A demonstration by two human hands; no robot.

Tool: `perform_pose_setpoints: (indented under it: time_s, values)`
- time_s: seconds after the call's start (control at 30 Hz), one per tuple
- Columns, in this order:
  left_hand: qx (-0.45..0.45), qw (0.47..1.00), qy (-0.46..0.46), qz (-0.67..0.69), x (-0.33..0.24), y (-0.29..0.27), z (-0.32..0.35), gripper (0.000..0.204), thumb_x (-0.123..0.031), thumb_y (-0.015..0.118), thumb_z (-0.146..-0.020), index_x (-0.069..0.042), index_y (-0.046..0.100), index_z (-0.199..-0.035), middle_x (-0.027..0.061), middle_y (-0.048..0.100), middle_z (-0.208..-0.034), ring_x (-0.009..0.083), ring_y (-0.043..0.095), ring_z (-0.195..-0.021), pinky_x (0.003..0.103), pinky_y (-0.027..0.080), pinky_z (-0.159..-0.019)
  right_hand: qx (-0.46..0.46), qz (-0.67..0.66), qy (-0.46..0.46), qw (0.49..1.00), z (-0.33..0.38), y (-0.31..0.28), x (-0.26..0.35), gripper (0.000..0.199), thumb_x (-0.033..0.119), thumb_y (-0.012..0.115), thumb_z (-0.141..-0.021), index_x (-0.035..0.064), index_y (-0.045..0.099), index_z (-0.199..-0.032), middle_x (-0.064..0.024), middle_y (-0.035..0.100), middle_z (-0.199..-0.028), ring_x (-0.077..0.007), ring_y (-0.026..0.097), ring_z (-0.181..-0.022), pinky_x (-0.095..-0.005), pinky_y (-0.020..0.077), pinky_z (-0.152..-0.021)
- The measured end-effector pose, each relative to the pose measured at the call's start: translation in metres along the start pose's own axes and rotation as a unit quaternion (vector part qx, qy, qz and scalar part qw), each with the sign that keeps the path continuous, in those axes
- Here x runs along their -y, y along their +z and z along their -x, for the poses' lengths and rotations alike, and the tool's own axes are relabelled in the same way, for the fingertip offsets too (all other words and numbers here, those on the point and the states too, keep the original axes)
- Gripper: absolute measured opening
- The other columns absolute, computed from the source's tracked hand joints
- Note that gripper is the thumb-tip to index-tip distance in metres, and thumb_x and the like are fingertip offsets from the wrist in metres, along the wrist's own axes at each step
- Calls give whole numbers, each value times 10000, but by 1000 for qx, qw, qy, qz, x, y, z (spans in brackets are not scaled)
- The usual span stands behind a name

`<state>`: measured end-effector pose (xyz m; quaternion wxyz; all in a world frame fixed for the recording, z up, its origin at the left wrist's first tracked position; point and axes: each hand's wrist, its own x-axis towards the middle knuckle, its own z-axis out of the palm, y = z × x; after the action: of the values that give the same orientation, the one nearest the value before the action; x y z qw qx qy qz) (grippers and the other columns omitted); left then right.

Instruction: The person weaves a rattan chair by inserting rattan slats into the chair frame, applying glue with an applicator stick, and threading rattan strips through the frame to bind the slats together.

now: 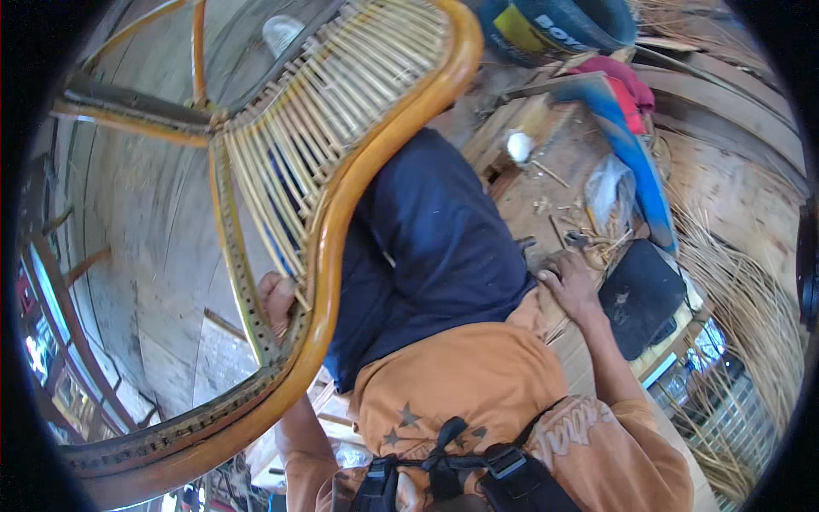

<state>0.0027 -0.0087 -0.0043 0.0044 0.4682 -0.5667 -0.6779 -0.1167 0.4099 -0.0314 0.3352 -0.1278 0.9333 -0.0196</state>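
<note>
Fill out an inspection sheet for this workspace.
Surface: wooden work surface at the right, blue board edging it; plank floor at the left.
Job's things: curved cane frame across the lap, slats filling its upper part; holed rail alongside.
Clutter: clear plastic bag, offcuts, dark flat pad.
Hands: left hand at the slats' lower end, partly hidden; right hand beside the offcuts, grip unclear.
Cables: nothing seen.
Surroundings: dark bucket, loose cane strands.
</note>
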Motion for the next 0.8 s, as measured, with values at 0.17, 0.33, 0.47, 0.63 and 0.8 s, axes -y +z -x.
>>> perform_pose_setpoints:
  time_s: [0.17, 0.33, 0.47, 0.63, 0.8]
  values:
    - [48, 997, -25, 53, 2, 6, -14, 183, -213, 615, -813, -87, 512, -729, -9, 542, -641, 51, 455, -524, 184, 364, -481, -290, -208, 8, 934, -42, -12, -5, 240, 126, 577, -793, 20, 564, -1008, -176, 564, -955, -337, 514, -921, -399, 412, -796]
    - [62, 995, 12, 74, 10, 4, -18, 196, -218, 616, -814, -90, 505, -717, -9, 528, -616, 54, 433, -485, 191, 364, -454, -334, -107, -36, 936, -109, -3, -34, 132, 72, 551, -789, 29, 547, -914, -166, 537, -862, -348, 502, -849, -407, 414, -732]
    - [45, 996, 24, 72, 14, 1, -17, 210, -204, 628, -803, -74, 489, -715, 11, 535, -595, 68, 448, -470, 194, 377, -450, -325, -51, -101, 939, -106, -9, -33, 82, 65, 529, -799, 35, 528, -875, -168, 519, -824, -355, 503, -814, -431, 414, -710]
    - [43, 995, 24, 91, 14, 2, -14, 187, -178, 632, -791, -61, 498, -733, 41, 574, -652, 90, 507, -530, 214, 428, -512, -323, -156, -98, 928, -100, -41, 2, 81, 55, 506, -799, 38, 516, -878, -178, 506, -816, -375, 516, -788, -448, 427, -669]
    - [55, 995, 17, 77, 7, 9, -11, 181, -166, 640, -782, -55, 503, -741, 42, 585, -682, 91, 519, -559, 218, 440, -546, -318, -84, -88, 940, -126, -41, 12, 148, 36, 498, -796, 41, 539, -938, -181, 523, -837, -359, 530, -813, -423, 434, -682]
